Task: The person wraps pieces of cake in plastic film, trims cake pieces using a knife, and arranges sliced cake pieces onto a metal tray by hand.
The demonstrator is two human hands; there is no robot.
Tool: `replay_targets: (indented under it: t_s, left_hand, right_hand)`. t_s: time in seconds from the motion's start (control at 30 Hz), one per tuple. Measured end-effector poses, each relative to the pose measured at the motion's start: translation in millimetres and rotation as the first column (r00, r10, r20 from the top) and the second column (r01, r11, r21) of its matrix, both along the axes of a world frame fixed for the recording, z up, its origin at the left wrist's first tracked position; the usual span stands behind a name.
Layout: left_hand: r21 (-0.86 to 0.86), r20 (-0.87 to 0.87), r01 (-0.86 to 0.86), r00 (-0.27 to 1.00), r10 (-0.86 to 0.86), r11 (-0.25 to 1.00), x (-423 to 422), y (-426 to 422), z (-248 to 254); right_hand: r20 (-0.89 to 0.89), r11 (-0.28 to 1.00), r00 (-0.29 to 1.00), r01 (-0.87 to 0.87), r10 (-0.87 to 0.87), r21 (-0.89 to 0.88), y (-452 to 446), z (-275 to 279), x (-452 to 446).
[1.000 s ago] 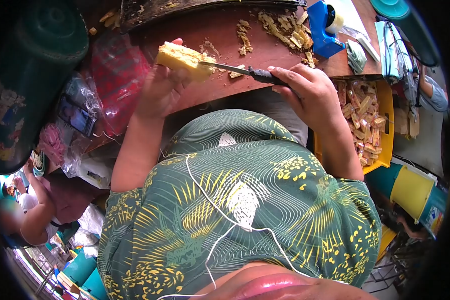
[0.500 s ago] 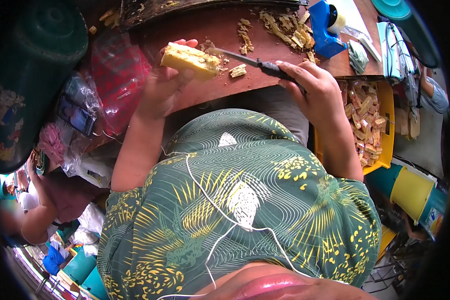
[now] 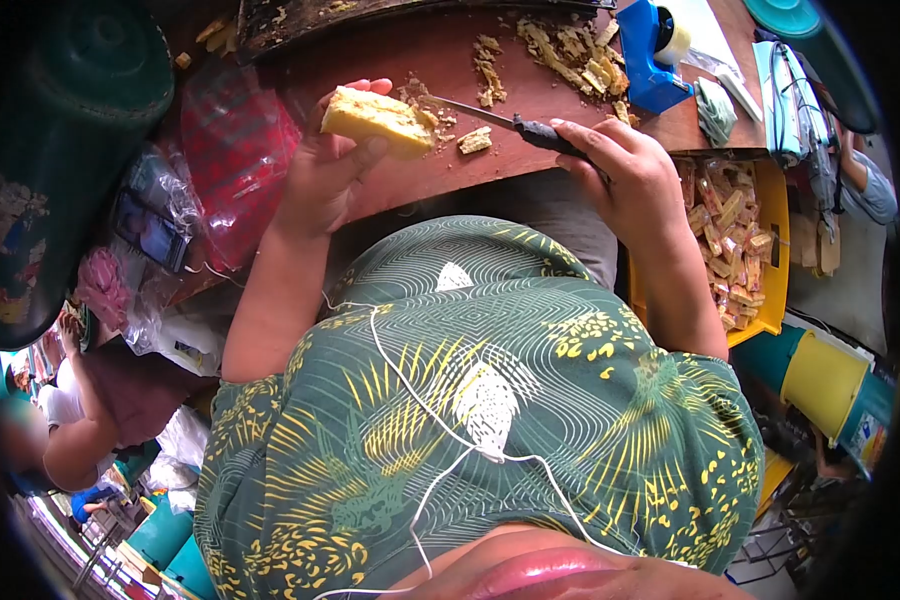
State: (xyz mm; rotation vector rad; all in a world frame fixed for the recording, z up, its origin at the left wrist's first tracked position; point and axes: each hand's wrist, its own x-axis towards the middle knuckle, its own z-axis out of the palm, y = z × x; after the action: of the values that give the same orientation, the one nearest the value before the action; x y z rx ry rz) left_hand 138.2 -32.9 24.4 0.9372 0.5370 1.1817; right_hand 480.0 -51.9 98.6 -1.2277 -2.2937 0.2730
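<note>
Brown table (image 3: 355, 58): left fingers (image 3: 366, 155) hold apparent cake (image 3: 380, 118), right fingers (image 3: 588, 138) a knife (image 3: 530, 131).

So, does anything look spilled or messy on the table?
Yes. Broken yellowish scraps lie heaped on the brown table beside the blue tape dispenser, and a loose chunk sits near the knife. They look messy because they're scattered, unlike the pieces gathered in the yellow crate.

No lettering can be read: the label (image 3: 869, 438) on the teal-and-yellow container (image 3: 820, 385) below the yellow crate (image 3: 774, 300) is too small, the worn patch (image 3: 15, 225) on the green drum (image 3: 80, 160) far left of the crate illegible.
</note>
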Motion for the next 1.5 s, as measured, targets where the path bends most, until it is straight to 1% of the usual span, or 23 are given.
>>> replay_targets:
  t_s: [0.13,0.17,0.27,0.3,0.4,0.43,0.47,0.53,0.63,0.7,0.77,0.87,0.9,1.0,1.03,1.1,1.13,1.17,1.27,1.3,1.4,1.43,1.5]
  left_hand:
    - [-0.016,-0.002,-0.021,1.000,0.021,1.000,4.1,-1.4,1.9]
    - [-0.023,-0.013,-0.040,0.999,0.039,0.999,5.3,-1.6,2.7]
    - [-0.006,-0.062,-0.062,0.996,0.061,0.998,5.8,-0.3,4.5]
    - [0.004,-0.082,-0.063,0.995,0.063,0.998,5.6,-0.7,4.7]
    - [0.132,-0.128,-0.153,0.977,0.170,0.979,10.4,-4.8,5.4]
    - [0.164,-0.154,-0.165,0.969,0.191,0.973,12.0,-4.7,6.9]
    - [0.197,-0.180,-0.177,0.960,0.213,0.964,13.0,-4.4,9.1]
    - [0.265,-0.219,-0.196,0.941,0.257,0.944,15.1,-4.5,10.0]
    - [0.377,-0.257,-0.202,0.915,0.311,0.904,16.4,-4.4,6.6]
    - [0.459,-0.279,-0.178,0.901,0.331,0.870,17.4,-3.6,4.9]
    - [0.462,-0.276,-0.217,0.886,0.373,0.860,24.5,-5.6,9.9]
    - [0.502,-0.264,-0.248,0.868,0.421,0.828,28.4,-5.0,7.9]
    - [0.521,-0.260,-0.253,0.862,0.434,0.815,27.5,-4.7,6.0]
    - [0.647,-0.339,-0.189,0.797,0.500,0.739,25.2,-2.8,4.0]
    - [0.670,-0.355,-0.170,0.781,0.513,0.722,25.5,-2.6,4.6]
    - [0.716,-0.382,-0.133,0.747,0.544,0.686,25.8,-3.9,7.1]
    - [0.731,-0.379,-0.116,0.751,0.541,0.672,26.2,-4.3,9.0]
    - [0.746,-0.376,-0.100,0.752,0.541,0.658,26.5,-4.5,11.1]
    - [0.763,-0.390,-0.071,0.742,0.545,0.642,24.8,-6.5,9.5]
    - [0.774,-0.390,-0.064,0.735,0.554,0.630,24.7,-6.6,9.6]
    - [0.814,-0.410,0.000,0.709,0.574,0.581,24.8,-5.6,14.4]
    - [0.825,-0.422,0.028,0.695,0.582,0.565,25.4,-4.5,15.6]
    - [0.833,-0.413,0.031,0.699,0.583,0.553,24.8,-3.8,14.7]
  right_hand:
    - [-0.010,0.995,0.997,-0.080,0.080,-0.062,-4.9,5.4,-4.5]
    - [0.025,0.995,0.997,-0.066,0.068,-0.072,-3.2,2.2,-1.5]
    - [0.001,0.997,0.999,0.047,-0.047,-0.068,-1.6,-5.4,2.1]
    - [-0.043,0.995,0.997,0.056,-0.060,-0.081,-2.4,-3.4,-0.5]
    - [-0.200,0.989,0.979,0.003,-0.032,-0.145,-10.0,-7.2,-17.1]
    - [-0.174,0.977,0.984,0.005,-0.043,-0.211,-13.2,-6.3,-20.4]
    - [-0.166,0.974,0.985,0.006,-0.045,-0.229,-14.0,-11.2,-21.3]
    - [-0.102,0.971,0.987,0.096,-0.121,-0.220,-11.2,-21.9,-16.4]
    - [-0.155,0.958,0.974,0.120,-0.164,-0.260,-10.7,-23.3,-17.0]
    - [-0.217,0.956,0.968,0.057,-0.123,-0.287,-16.5,-20.7,-25.7]
    - [-0.256,0.948,0.960,0.025,-0.111,-0.318,-18.5,-23.9,-30.8]
    - [-0.165,0.940,0.967,0.135,-0.193,-0.314,-13.3,-30.3,-25.5]
    - [-0.195,0.919,0.955,0.141,-0.224,-0.368,-14.3,-29.0,-27.2]
    - [-0.315,0.948,0.943,0.001,-0.107,-0.318,-18.1,-25.6,-31.8]
    - [-0.337,0.947,0.936,-0.015,-0.100,-0.322,-18.3,-29.1,-32.2]
    - [-0.242,0.932,0.956,0.075,-0.169,-0.356,-13.1,-28.9,-28.0]
    - [-0.193,0.922,0.961,0.116,-0.199,-0.369,-9.7,-29.0,-25.0]
    - [-0.187,0.936,0.962,0.131,-0.199,-0.326,-8.4,-35.4,-19.7]
    - [-0.365,0.935,0.919,0.012,-0.150,-0.355,-13.6,-26.7,-22.8]
    - [-0.380,0.938,0.919,-0.032,-0.108,-0.345,-14.7,-24.4,-24.6]
    - [-0.263,0.907,0.954,0.019,-0.142,-0.420,-9.2,-35.2,-19.3]
    - [-0.205,0.921,0.963,0.084,-0.172,-0.381,-6.9,-36.6,-17.3]
    - [-0.300,0.928,0.941,0.034,-0.155,-0.371,-6.7,-36.0,-16.7]
